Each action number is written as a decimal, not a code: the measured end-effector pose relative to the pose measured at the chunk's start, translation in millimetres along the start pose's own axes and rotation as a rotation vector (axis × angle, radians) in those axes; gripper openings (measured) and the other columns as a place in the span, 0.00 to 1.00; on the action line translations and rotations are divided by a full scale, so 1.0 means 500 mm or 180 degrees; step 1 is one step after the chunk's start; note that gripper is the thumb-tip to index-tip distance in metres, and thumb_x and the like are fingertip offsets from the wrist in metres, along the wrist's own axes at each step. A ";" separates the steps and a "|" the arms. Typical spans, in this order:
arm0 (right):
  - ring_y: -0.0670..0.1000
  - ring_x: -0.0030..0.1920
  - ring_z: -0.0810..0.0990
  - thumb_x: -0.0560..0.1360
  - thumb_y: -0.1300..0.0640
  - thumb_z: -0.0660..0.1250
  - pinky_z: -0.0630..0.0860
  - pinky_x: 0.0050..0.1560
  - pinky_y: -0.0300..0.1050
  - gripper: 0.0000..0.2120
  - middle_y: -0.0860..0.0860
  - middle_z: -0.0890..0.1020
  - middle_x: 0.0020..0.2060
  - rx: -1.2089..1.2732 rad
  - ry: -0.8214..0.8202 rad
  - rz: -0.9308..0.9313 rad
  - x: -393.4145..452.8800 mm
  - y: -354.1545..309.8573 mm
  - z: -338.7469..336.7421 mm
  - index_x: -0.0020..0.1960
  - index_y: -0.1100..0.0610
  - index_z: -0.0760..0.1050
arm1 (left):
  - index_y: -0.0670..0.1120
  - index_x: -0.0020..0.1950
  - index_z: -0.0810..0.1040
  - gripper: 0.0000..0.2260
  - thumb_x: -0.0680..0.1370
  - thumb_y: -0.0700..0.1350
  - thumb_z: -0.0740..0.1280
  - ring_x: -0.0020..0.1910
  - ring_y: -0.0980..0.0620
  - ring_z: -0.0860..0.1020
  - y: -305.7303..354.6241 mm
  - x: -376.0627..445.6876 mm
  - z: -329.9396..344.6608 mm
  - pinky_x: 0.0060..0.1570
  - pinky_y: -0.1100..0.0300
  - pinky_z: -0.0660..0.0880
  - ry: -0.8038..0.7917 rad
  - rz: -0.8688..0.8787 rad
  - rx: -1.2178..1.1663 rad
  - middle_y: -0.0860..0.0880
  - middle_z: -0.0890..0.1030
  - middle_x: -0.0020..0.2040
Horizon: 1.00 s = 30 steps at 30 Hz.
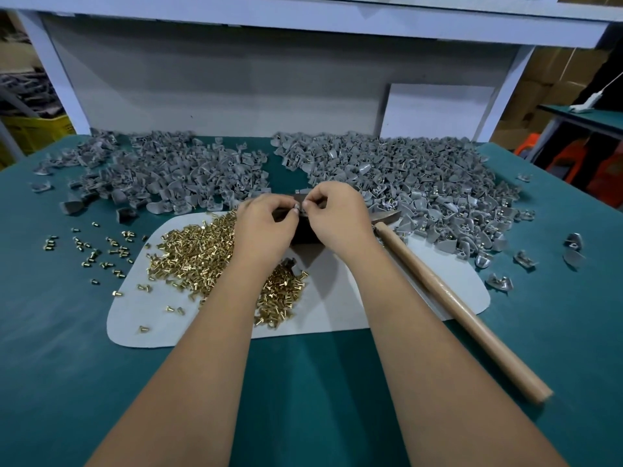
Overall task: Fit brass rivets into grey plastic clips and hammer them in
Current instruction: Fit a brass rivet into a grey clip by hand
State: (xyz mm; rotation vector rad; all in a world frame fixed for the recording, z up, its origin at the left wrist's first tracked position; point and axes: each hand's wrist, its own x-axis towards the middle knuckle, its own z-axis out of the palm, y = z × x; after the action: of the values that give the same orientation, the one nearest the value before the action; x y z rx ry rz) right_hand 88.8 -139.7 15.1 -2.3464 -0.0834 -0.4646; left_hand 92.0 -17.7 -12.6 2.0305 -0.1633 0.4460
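Both hands meet above a dark block [303, 235] at the back of a white mat [337, 298]. My left hand [266, 227] and my right hand [337, 217] each pinch a small grey clip [298, 206] between fingertips and thumb; any rivet in it is hidden. A heap of brass rivets [199, 251] lies on the mat under my left forearm. Plain grey clips [161, 173] are piled at the back left. Another pile of clips [421, 183], some showing brass, spreads at the back right. A hammer with a wooden handle [455, 308] lies to the right of my right arm.
Loose rivets [101, 251] are scattered on the green table [67, 332] left of the mat. A few stray clips [573, 247] lie near the right edge. A white bench frame and a white board [435, 112] stand behind the piles.
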 end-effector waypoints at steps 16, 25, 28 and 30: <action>0.57 0.51 0.78 0.74 0.56 0.67 0.75 0.50 0.51 0.05 0.53 0.81 0.46 -0.0920 0.0304 0.0234 -0.010 -0.048 0.013 0.49 0.54 0.78 | 0.47 0.53 0.84 0.07 0.78 0.43 0.68 0.58 0.45 0.76 0.001 -0.004 0.004 0.64 0.44 0.69 0.0011 -0.0007 -0.0091 0.50 0.82 0.54; 0.45 0.47 0.77 0.78 0.59 0.61 0.73 0.50 0.44 0.09 0.47 0.82 0.45 0.1183 0.0301 0.0456 -0.017 -0.008 0.001 0.50 0.52 0.80 | 0.50 0.53 0.83 0.07 0.78 0.43 0.67 0.62 0.43 0.73 0.002 -0.003 0.002 0.64 0.45 0.70 -0.0032 -0.0217 -0.0068 0.52 0.81 0.56; 0.41 0.45 0.77 0.78 0.63 0.61 0.72 0.47 0.36 0.10 0.47 0.82 0.45 0.1786 0.0415 0.0600 -0.012 -0.001 -0.007 0.51 0.52 0.78 | 0.50 0.52 0.83 0.06 0.78 0.44 0.68 0.62 0.43 0.73 0.004 -0.004 0.002 0.64 0.46 0.70 0.0004 -0.0237 -0.0112 0.53 0.81 0.55; 0.41 0.46 0.79 0.76 0.64 0.65 0.73 0.47 0.35 0.10 0.45 0.82 0.43 0.1605 0.0332 0.0476 -0.012 0.002 -0.002 0.53 0.52 0.78 | 0.49 0.52 0.83 0.06 0.77 0.44 0.68 0.62 0.43 0.73 0.005 -0.005 0.002 0.64 0.45 0.70 0.0008 -0.0210 -0.0092 0.52 0.81 0.56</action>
State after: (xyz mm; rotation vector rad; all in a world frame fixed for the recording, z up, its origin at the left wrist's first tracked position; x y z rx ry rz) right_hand 83.1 -140.7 13.0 -1.8167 0.0230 -0.4326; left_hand 89.4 -19.8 -11.6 2.0007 -0.1002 0.4027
